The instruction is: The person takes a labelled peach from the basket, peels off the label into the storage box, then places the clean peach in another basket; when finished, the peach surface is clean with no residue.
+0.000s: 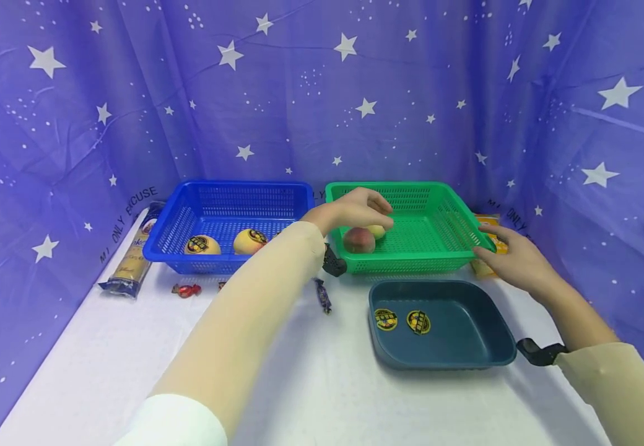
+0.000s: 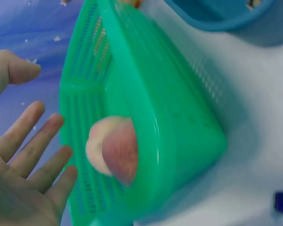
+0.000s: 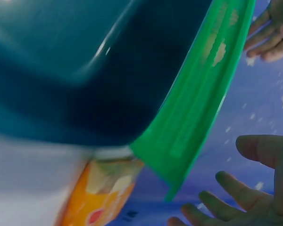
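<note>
My left hand (image 1: 352, 209) hovers over the left part of the green basket (image 1: 439, 254), fingers spread and holding nothing in the left wrist view. Below it, a red peach (image 1: 359, 241) lies against a paler, yellowish one (image 1: 377, 231) inside that basket. At the basket's right rim is my right hand (image 1: 517, 260), thumb and fingers apart; whether it touches the rim I cannot tell. Nearer to me stands a dark teal tub (image 1: 456, 356) with two round black-and-yellow stickers (image 1: 418, 322) on its inside.
A blue basket (image 1: 174, 256) on the left holds yellowish peaches (image 1: 202, 245) with stickers; my left arm covers part of it. Wrapped candies (image 1: 323, 296) lie in front. A long package (image 1: 132, 260) is at far left, an orange package (image 3: 104, 193) behind my right hand. A starry curtain (image 1: 300, 93) surrounds the table.
</note>
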The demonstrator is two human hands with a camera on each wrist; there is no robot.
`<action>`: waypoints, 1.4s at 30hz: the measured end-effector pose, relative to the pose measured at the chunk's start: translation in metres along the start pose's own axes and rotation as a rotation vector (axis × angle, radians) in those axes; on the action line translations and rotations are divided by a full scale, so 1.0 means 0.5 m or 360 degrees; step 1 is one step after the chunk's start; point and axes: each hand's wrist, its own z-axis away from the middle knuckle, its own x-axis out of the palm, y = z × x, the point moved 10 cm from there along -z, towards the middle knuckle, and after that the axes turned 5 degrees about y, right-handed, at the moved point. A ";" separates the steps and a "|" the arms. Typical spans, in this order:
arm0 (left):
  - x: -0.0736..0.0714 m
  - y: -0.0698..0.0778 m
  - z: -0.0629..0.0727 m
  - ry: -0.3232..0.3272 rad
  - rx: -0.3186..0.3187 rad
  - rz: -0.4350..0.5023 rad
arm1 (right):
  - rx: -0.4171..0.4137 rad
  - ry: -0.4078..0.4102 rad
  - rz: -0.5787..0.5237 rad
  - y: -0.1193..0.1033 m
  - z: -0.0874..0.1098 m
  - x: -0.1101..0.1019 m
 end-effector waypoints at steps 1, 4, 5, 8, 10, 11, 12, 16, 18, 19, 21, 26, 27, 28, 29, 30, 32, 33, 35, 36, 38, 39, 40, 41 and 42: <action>-0.007 -0.002 0.003 0.0010 0.0008 -0.0004 | -0.0022 0.0020 0.0011 -0.012 0.004 0.002; -0.031 -0.013 0.012 0.0054 0.0018 -0.0038 | -0.0072 0.0048 0.0017 -0.047 0.015 0.013; -0.040 -0.015 0.016 0.0072 0.0024 -0.0050 | -0.0085 0.0058 0.0016 -0.058 0.018 0.017; -0.070 -0.022 0.029 0.0137 0.0054 -0.0057 | -0.0101 0.0094 -0.0004 -0.087 0.028 0.027; -0.095 -0.026 0.044 0.0200 0.0072 -0.0040 | -0.0085 0.0097 -0.0029 -0.105 0.034 0.035; -0.109 -0.031 0.049 0.0236 0.0070 -0.0038 | -0.0073 0.0096 -0.0042 -0.113 0.037 0.039; -0.122 -0.036 0.055 0.0269 0.0066 -0.0036 | -0.0061 0.0095 -0.0059 -0.121 0.040 0.044; -0.170 -0.065 0.079 0.0369 0.0002 -0.0080 | -0.0051 0.0081 -0.0108 -0.156 0.051 0.062; -0.190 -0.079 0.091 0.0390 -0.0037 -0.0115 | -0.0080 0.0086 -0.0144 -0.177 0.055 0.070; -0.199 -0.086 0.098 0.0398 -0.0058 -0.0132 | -0.0098 0.0089 -0.0159 -0.189 0.058 0.074; -0.215 -0.100 0.111 0.0404 -0.0097 -0.0162 | -0.0136 0.0091 -0.0193 -0.215 0.063 0.084; -0.253 -0.134 0.145 0.0374 -0.0203 -0.0246 | -0.0235 0.0079 -0.0311 -0.281 0.075 0.118; -0.260 -0.141 0.152 0.0362 -0.0225 -0.0267 | -0.0252 0.0075 -0.0338 -0.292 0.076 0.125; -0.267 -0.149 0.158 0.0351 -0.0244 -0.0285 | -0.0263 0.0070 -0.0367 -0.303 0.078 0.133; -0.273 -0.157 0.165 0.0338 -0.0262 -0.0303 | -0.0273 0.0071 -0.0393 -0.314 0.081 0.140; -0.279 -0.165 0.172 0.0323 -0.0281 -0.0321 | -0.0284 0.0068 -0.0426 -0.323 0.082 0.147; -0.290 -0.181 0.187 0.0289 -0.0322 -0.0361 | -0.0304 0.0071 -0.0491 -0.340 0.084 0.161; -0.295 -0.190 0.195 0.0268 -0.0344 -0.0377 | -0.0313 0.0072 -0.0527 -0.349 0.085 0.168; -0.305 -0.209 0.210 0.0220 -0.0395 -0.0419 | -0.0337 0.0075 -0.0600 -0.368 0.085 0.183; -0.311 -0.219 0.218 0.0188 -0.0419 -0.0439 | -0.0347 0.0071 -0.0645 -0.378 0.085 0.192; -0.325 -0.241 0.235 0.0140 -0.0478 -0.0470 | -0.0353 0.0062 -0.0723 -0.397 0.085 0.211; -0.333 -0.251 0.245 0.0113 -0.0500 -0.0489 | -0.0344 0.0055 -0.0755 -0.405 0.084 0.222; -0.341 -0.262 0.255 0.0087 -0.0527 -0.0507 | -0.0330 0.0050 -0.0786 -0.413 0.083 0.233; -0.348 -0.271 0.267 0.0053 -0.0550 -0.0516 | -0.0315 0.0042 -0.0818 -0.421 0.082 0.245; -0.354 -0.281 0.279 0.0024 -0.0578 -0.0530 | -0.0284 0.0034 -0.0845 -0.426 0.081 0.257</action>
